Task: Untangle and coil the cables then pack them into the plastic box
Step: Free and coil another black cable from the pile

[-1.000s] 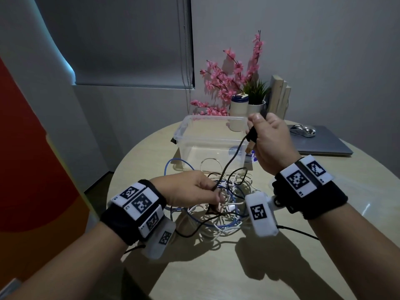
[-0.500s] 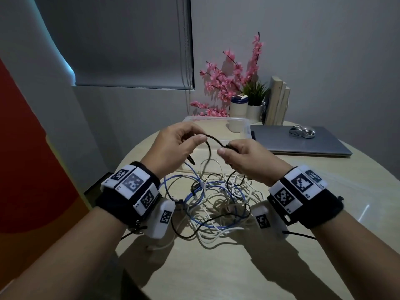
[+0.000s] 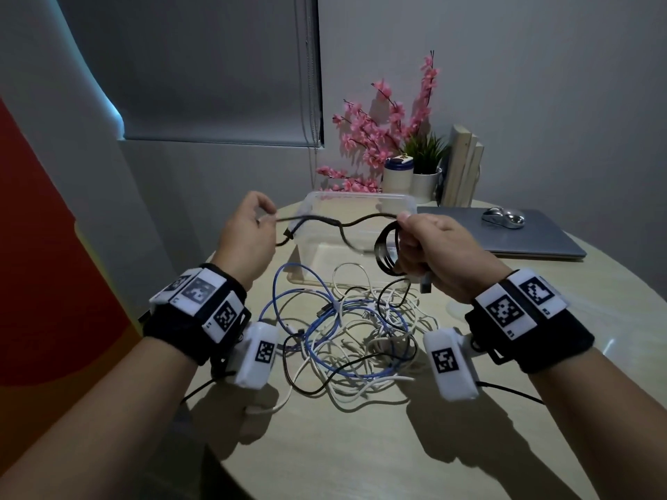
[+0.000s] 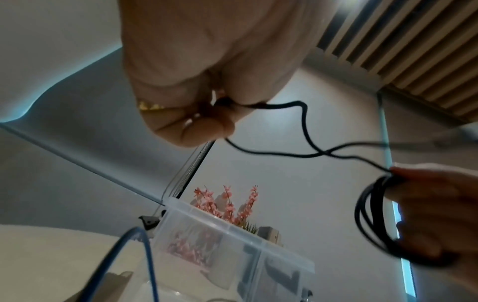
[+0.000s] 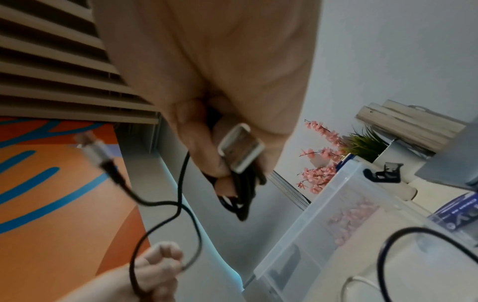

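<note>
Coiling is in progress on the thin black cable (image 3: 326, 222): my right hand (image 3: 438, 251) has its fingers curled round the finished loops and the silver USB plug, keeping the coil from springing open, while my left hand (image 3: 247, 234) pinches the free tail between thumb and fingertips above the round beige table (image 3: 361, 445), apparently to feed the next turn. Behind the cable, the clear rectangular plastic box (image 3: 361, 200) stands open and appears empty, with the tangled blue, white and black cables (image 3: 346, 333) lying unsorted just in front of it.
</note>
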Action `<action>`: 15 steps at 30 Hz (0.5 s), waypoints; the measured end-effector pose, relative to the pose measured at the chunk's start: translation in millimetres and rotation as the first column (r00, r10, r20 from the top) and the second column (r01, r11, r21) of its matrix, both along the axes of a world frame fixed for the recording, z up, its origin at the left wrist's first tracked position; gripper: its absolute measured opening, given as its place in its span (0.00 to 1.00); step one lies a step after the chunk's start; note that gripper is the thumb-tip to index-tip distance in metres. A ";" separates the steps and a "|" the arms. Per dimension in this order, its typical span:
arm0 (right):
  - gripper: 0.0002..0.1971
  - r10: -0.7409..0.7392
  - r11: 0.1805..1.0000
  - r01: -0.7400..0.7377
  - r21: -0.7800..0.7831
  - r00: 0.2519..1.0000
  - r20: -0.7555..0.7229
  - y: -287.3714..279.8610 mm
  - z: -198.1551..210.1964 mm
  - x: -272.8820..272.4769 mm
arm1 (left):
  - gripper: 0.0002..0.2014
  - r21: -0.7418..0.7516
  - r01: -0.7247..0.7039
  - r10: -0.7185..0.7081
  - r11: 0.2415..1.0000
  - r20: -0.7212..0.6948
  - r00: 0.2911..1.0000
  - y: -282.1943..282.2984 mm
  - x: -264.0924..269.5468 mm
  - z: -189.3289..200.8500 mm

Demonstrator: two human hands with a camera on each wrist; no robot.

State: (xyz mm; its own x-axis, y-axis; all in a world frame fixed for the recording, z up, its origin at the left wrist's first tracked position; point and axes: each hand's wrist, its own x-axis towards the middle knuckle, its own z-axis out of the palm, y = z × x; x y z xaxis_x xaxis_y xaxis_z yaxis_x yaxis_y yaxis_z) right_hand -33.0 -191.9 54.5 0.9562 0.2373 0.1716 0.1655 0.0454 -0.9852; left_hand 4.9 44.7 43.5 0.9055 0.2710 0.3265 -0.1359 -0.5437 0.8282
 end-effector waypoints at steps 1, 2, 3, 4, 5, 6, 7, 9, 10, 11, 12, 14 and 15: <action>0.23 -0.004 0.999 0.004 0.049 1.000 0.001 1.0 2.6 -0.4 | 0.08 0.028 0.044 -0.042 0.999 -0.083 0.996 -0.2 0.1 -3.6; 0.23 -0.009 0.996 0.009 0.090 1.000 0.005 2.0 5.0 -0.4 | 0.10 0.060 0.096 -0.085 0.994 -0.167 0.982 -1.7 -1.5 -7.1; 0.23 -0.019 0.993 0.017 0.120 1.000 0.009 2.5 7.1 -0.3 | 0.12 0.101 0.158 -0.128 0.982 -0.259 0.957 -4.2 -4.9 -10.9; 0.23 -0.028 0.989 0.026 0.143 1.000 0.012 2.6 8.6 0.0 | 0.13 0.133 0.226 -0.167 0.965 -0.353 0.921 -7.3 -8.8 -14.9; 0.22 -0.035 0.986 0.032 0.161 0.999 0.011 2.4 10.1 0.0 | 0.13 0.140 0.290 -0.204 0.947 -0.435 0.877 -9.7 -12.4 -18.8; 0.22 -0.042 0.984 0.039 0.174 0.999 0.009 2.0 11.1 0.1 | 0.14 0.116 0.346 -0.246 0.931 -0.500 0.830 -11.8 -16.1 -22.0; 0.22 -0.049 0.982 0.047 0.182 0.999 0.006 1.3 12.0 0.0 | 0.17 0.077 0.392 -0.289 0.917 -0.549 0.784 -14.4 -20.8 -23.4; 0.21 -0.063 0.982 0.062 0.181 0.998 -0.001 0.2 13.1 -0.3 | 0.27 0.024 0.465 -0.361 0.885 -0.595 0.718 -17.0 -25.5 -26.7; 0.21 -0.068 0.982 0.067 0.175 0.998 -0.001 -0.2 13.1 0.0 | 0.29 0.011 0.482 -0.386 0.876 -0.583 0.715 -17.7 -25.7 -27.0; 0.21 -0.072 0.983 0.071 0.167 0.997 0.001 -0.4 12.9 0.6 | 0.27 -0.001 0.471 -0.398 0.882 -0.536 0.744 -18.8 -25.5 -26.5; 0.21 -0.073 0.985 0.072 0.158 0.997 0.005 -0.1 12.3 1.3 | 0.25 -0.008 0.434 -0.391 0.901 -0.448 0.804 -19.8 -24.5 -25.8; 0.22 -0.064 0.988 0.063 0.139 0.998 0.008 2.0 10.3 3.2 | 0.22 -0.029 0.307 -0.308 0.951 -0.134 0.942 -21.9 -22.5 -20.7; 0.22 -0.054 0.989 0.053 0.136 0.999 0.006 3.5 8.9 4.0 | 0.22 -0.028 0.276 -0.275 0.961 0.025 0.961 -23.2 -21.4 -17.2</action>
State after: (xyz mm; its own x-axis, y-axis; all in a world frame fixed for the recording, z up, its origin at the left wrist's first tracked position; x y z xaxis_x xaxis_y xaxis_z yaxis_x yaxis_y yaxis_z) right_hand -29.0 -188.5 63.3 0.9650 0.1595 0.2081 0.1809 0.1695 -0.9688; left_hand -16.5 21.5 26.3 0.9397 0.0224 0.3413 -0.2941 -0.4568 0.8396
